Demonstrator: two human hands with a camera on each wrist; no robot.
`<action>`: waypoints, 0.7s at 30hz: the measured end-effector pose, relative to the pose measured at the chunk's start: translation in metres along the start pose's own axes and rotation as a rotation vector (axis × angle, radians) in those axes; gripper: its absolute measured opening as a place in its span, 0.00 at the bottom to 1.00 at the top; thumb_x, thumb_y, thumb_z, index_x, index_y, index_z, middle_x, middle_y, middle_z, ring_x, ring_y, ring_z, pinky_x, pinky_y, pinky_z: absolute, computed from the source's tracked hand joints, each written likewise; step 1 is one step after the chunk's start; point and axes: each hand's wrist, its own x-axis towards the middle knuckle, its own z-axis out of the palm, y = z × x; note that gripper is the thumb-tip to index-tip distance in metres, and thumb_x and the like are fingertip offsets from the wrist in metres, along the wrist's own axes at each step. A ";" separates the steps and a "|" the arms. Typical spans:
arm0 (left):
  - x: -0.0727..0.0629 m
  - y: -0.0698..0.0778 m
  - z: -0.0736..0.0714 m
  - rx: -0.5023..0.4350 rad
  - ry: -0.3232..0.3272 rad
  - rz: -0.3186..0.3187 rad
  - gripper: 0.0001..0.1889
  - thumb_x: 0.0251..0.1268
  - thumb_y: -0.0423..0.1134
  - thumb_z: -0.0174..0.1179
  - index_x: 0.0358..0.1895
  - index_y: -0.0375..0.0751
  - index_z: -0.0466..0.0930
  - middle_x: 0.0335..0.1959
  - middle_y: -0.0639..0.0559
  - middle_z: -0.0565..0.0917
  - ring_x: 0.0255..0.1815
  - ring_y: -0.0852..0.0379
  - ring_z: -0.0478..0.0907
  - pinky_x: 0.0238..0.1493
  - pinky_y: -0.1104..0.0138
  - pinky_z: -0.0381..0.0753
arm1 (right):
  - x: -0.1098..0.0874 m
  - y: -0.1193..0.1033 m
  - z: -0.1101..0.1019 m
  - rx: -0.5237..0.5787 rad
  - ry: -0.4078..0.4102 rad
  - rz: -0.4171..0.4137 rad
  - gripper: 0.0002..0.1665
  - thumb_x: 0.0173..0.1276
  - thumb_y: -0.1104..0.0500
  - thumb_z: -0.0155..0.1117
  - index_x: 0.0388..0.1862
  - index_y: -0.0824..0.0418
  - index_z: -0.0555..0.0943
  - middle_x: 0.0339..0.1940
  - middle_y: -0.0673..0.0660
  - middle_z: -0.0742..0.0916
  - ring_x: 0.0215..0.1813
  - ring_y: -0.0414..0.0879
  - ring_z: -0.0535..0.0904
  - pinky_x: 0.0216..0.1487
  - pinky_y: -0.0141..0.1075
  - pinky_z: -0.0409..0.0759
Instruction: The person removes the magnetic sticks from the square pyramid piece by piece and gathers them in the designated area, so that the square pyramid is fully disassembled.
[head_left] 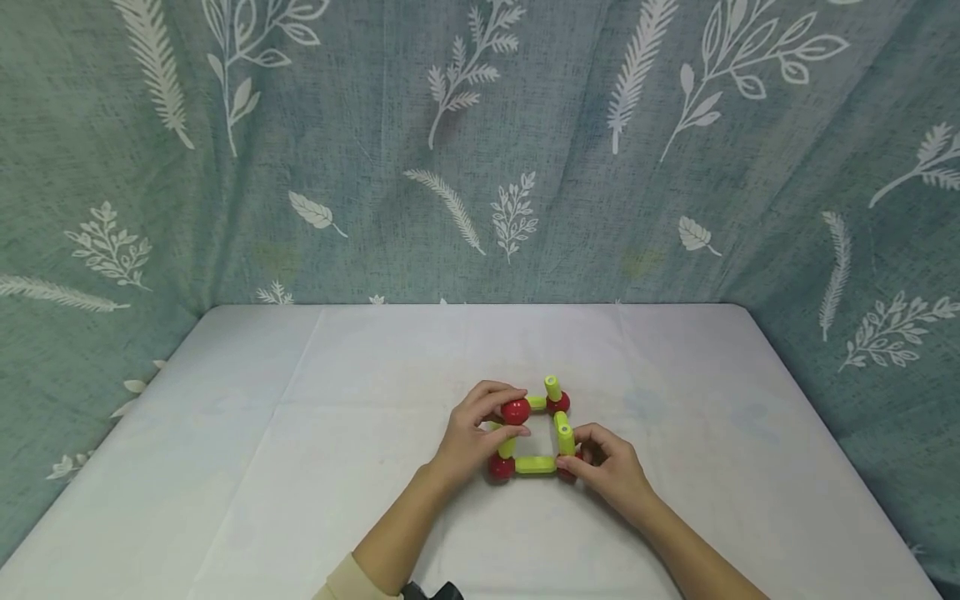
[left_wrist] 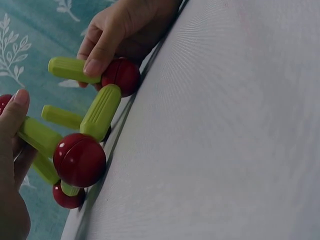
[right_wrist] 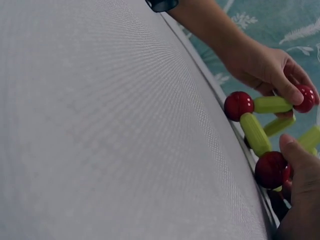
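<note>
Red balls and lime-green ribbed rods, looking like a magnetic building set, form a square frame on the table, with rods standing upright from its corners. My left hand [head_left: 472, 429] holds a red ball [head_left: 515, 411] between thumb and fingers, atop the upright rod [right_wrist: 272, 104] at the near-left corner. Below it sits the near-left ball [head_left: 502, 467], joined by the front rod [head_left: 535, 465] to the near-right corner. There my right hand [head_left: 611, 471] pinches the corner ball [right_wrist: 272, 170], its thumb near the base of an upright rod [left_wrist: 72, 69]. Fingers partly hide the far-left corner.
A white cloth covers the table [head_left: 360, 358] around the frame. Behind and beside it hangs a blue-green curtain [head_left: 360, 150] with white leaf prints. A black object [head_left: 433, 592] shows at the bottom edge near the left sleeve [head_left: 352, 579].
</note>
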 end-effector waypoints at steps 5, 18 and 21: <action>-0.004 -0.017 0.003 0.027 0.109 0.054 0.26 0.39 0.24 0.73 0.48 0.32 0.79 0.44 0.43 0.78 0.37 0.54 0.80 0.40 0.69 0.81 | 0.001 -0.001 0.000 -0.003 0.007 -0.007 0.15 0.51 0.66 0.74 0.37 0.60 0.78 0.22 0.48 0.73 0.26 0.35 0.68 0.22 0.29 0.70; 0.005 -0.027 -0.014 -0.026 0.218 -0.168 0.26 0.42 0.25 0.72 0.51 0.33 0.79 0.42 0.43 0.80 0.37 0.62 0.77 0.46 0.75 0.76 | 0.003 -0.007 -0.003 -0.059 -0.005 -0.105 0.20 0.44 0.72 0.75 0.36 0.63 0.78 0.22 0.57 0.75 0.23 0.46 0.68 0.21 0.29 0.69; 0.003 -0.046 -0.020 -0.027 0.236 -0.251 0.27 0.45 0.28 0.72 0.54 0.39 0.80 0.43 0.46 0.79 0.38 0.63 0.76 0.47 0.74 0.76 | 0.003 -0.019 -0.004 -0.050 -0.020 -0.140 0.18 0.45 0.72 0.75 0.33 0.64 0.77 0.25 0.61 0.76 0.23 0.49 0.68 0.22 0.28 0.69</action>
